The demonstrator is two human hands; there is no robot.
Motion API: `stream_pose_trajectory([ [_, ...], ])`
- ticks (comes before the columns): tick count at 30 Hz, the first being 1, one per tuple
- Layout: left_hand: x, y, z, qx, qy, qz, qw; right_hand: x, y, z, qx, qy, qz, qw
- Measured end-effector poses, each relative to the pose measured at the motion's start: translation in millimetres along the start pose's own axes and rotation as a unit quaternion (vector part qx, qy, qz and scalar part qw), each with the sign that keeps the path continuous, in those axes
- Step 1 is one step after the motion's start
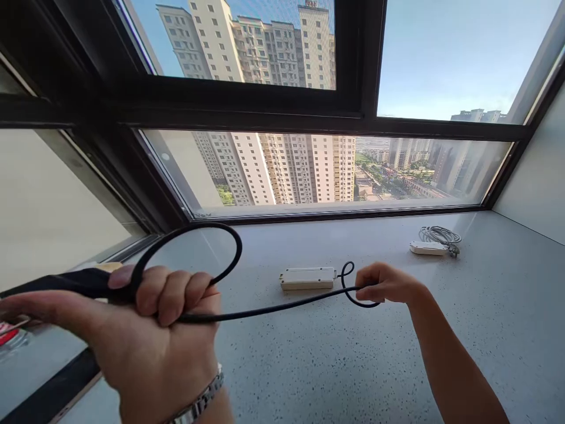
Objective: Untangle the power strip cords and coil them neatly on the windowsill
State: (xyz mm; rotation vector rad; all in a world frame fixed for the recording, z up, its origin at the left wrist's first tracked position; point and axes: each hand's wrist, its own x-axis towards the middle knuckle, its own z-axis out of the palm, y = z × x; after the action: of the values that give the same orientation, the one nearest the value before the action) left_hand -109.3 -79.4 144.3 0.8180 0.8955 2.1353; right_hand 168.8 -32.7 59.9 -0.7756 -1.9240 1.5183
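Note:
A black cable point(282, 307) stretches between my two hands. My left hand point(163, 330), close to the camera, has its fingers curled round the cable, with the thumb out to the left and one loop standing above the knuckles. My right hand point(383, 281) is closed on the same cable farther back. A small curl of cable runs from near that hand to the end of a white power strip point(308, 278), which lies on the speckled sill just left of the right hand. The cable's plug end cannot be seen.
A second white power strip point(428, 248) with a coiled grey cord point(444, 235) and plug lies at the back right of the sill point(309, 371). Dark window frames point(247, 112) border the back and left. Something red point(9, 335) shows at the far left edge.

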Motion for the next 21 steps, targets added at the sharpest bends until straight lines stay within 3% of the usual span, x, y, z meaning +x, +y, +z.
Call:
stream_pose_trajectory([
  [4,-1.0,-8.4,10.8,-0.087,0.056,-0.014,0.995,-26.8,-18.9,-14.6,-0.028,0.108,-0.05,0.993],
  [8,-2.4,-22.0,20.7,-0.045,0.028,-0.018,0.998,-44.9,-25.8,-25.6,-0.073,0.29,-0.038,0.954],
  [10,-2.1,-31.5,21.6,0.023,-0.006,0.056,0.998,-47.3,-22.3,-33.6,-0.053,0.44,-0.046,0.895],
  [12,-0.7,-40.9,21.0,0.087,-0.028,0.134,0.987,-47.3,-17.6,-42.7,0.002,0.582,-0.071,0.81],
  [14,1.6,-48.2,20.9,0.098,-0.053,0.126,0.986,-46.2,-14.5,-50.2,0.057,0.668,-0.097,0.736],
  [17,3.8,-54.9,24.2,0.063,-0.083,0.023,0.994,-41.8,-14.0,-51.8,0.068,0.705,-0.121,0.695],
  [21,-2.5,-62.6,31.7,0.043,-0.123,-0.062,0.99,-28.2,-18.1,-28.7,-0.049,0.703,-0.169,0.689],
])
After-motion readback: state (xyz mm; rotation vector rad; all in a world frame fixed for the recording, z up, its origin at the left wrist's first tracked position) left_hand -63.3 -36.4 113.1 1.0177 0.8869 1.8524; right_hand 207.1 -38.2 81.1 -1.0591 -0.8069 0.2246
